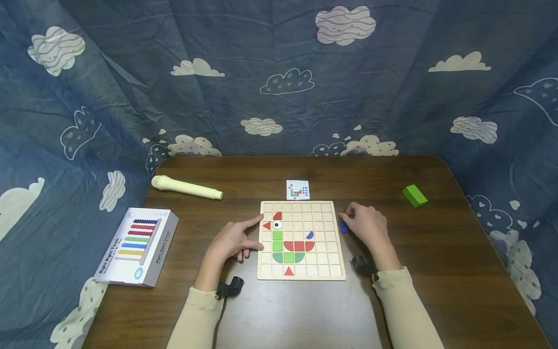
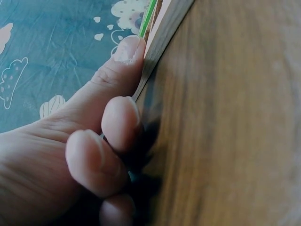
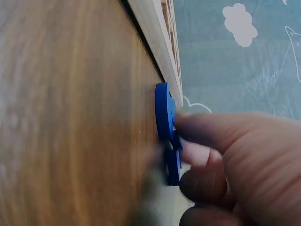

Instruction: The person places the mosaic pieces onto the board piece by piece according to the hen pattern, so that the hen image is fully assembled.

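A person sits at a dark wooden table [image 1: 436, 271] with both forearms, in cream sleeves, reaching forward on either side of a pale wooden grid board [image 1: 301, 274].

The left hand [image 1: 233, 240] lies palm down against the board's left edge. Its index finger is stretched out straight, the tip at the board's upper left corner beside a red triangle piece [image 1: 267, 225]. The other fingers curl loosely under, their tips resting against the board's side, as the left wrist view shows close up. This hand holds nothing.

The right hand [image 1: 368, 225] rests on the table just right of the board. Its fingers bend down onto small blue pieces [image 1: 343, 226] lying on the tabletop next to the board's right edge. In the right wrist view the fingertips [image 3: 197, 129] press on the flat blue pieces [image 3: 164, 113], which lie on the wood; it looks like two pieces, one partly behind the other, though the hand covers much of them and their shapes cannot be made out.

On the board, red, green and blue pieces form a bird-like figure [image 1: 289, 245]. A small pattern card [image 1: 298, 189] lies just beyond the board's far edge.

Both wrist views are very close and partly blurred.
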Tool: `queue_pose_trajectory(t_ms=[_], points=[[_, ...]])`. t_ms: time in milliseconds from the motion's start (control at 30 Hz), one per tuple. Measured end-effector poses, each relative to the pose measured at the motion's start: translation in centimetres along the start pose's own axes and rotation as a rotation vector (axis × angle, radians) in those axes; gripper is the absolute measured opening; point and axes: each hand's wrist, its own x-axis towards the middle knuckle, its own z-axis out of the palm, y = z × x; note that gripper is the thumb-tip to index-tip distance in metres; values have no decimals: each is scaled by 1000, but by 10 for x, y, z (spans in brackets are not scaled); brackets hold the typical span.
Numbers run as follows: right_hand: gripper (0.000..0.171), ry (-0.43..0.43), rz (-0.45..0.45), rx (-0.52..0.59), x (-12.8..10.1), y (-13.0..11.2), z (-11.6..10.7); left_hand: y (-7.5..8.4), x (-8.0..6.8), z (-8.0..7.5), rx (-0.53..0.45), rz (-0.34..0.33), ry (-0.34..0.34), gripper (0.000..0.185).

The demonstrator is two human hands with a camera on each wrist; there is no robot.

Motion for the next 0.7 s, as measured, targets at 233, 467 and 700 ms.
queue_pose_trajectory(t_ms=[233,467,700], points=[[37,43,35,66,-3,12,-3,1,-1,0,1,-11,-3,91],[33,-92,-39,141,-4,23,-13,2,-2,0,-8,-16,-4,90],[30,-119,-80,106,-4,20,-14,3,-3,-1,6,-13,3,91]])
